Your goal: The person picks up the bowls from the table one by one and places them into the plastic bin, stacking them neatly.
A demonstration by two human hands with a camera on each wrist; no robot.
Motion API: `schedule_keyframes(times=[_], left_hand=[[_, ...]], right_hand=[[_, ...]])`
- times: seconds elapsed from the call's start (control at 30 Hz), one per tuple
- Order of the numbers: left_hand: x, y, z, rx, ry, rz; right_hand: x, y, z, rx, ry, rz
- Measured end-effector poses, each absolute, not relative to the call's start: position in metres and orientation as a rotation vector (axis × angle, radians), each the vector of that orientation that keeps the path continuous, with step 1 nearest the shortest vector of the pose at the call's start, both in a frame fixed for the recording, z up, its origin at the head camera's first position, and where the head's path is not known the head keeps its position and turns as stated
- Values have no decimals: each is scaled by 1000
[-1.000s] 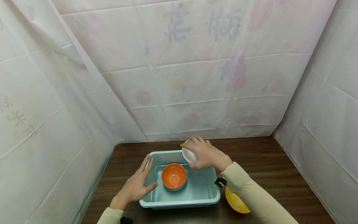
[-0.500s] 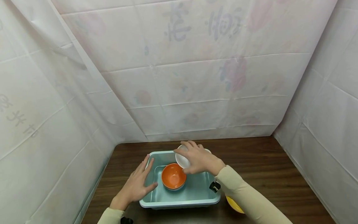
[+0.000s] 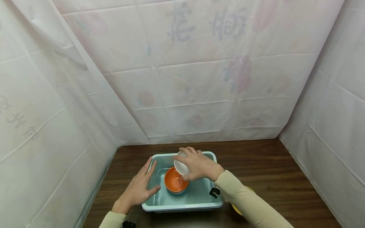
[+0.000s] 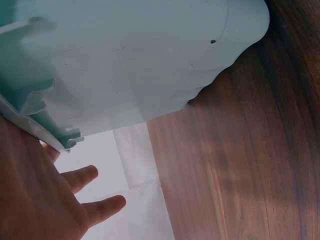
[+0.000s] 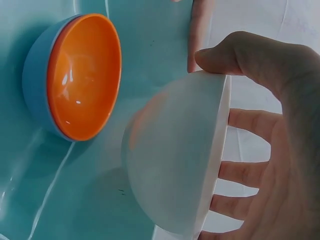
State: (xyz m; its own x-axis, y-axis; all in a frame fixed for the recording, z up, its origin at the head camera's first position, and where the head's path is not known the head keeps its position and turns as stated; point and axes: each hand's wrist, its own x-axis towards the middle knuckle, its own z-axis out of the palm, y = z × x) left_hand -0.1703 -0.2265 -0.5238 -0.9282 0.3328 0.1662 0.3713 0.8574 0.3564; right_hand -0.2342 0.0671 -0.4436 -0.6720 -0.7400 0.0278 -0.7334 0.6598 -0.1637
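My right hand point(image 3: 198, 165) grips a white bowl point(image 5: 172, 150) by its rim, thumb on one side and fingers on the other. The bowl is tilted on its side over the light teal tub point(image 3: 182, 207). Below and left of it, an orange bowl point(image 3: 172, 181) sits nested in a pale blue bowl point(image 5: 36, 82) on the tub's floor. My left hand point(image 3: 137, 190) is at the tub's left side with its fingers straight and spread; in the left wrist view they reach past the tub's rim.
A yellow bowl point(image 3: 236, 210) lies right of the tub on the dark wooden table point(image 3: 273, 171), mostly hidden under my right sleeve. White sheets point(image 3: 199, 95) hang as walls at the back and both sides.
My right hand has carried the white bowl leftward and nearer me, from the tub's back right to over the orange bowl's edge. The left hand has stayed put.
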Motion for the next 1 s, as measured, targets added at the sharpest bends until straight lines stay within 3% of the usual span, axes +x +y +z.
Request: schedule_keyframes(times=[1.0], left_hand=[[-169,-230,-526,-562,-2903,-637]], right_hand=[[-232,41,-476,-1534,2774,-83]])
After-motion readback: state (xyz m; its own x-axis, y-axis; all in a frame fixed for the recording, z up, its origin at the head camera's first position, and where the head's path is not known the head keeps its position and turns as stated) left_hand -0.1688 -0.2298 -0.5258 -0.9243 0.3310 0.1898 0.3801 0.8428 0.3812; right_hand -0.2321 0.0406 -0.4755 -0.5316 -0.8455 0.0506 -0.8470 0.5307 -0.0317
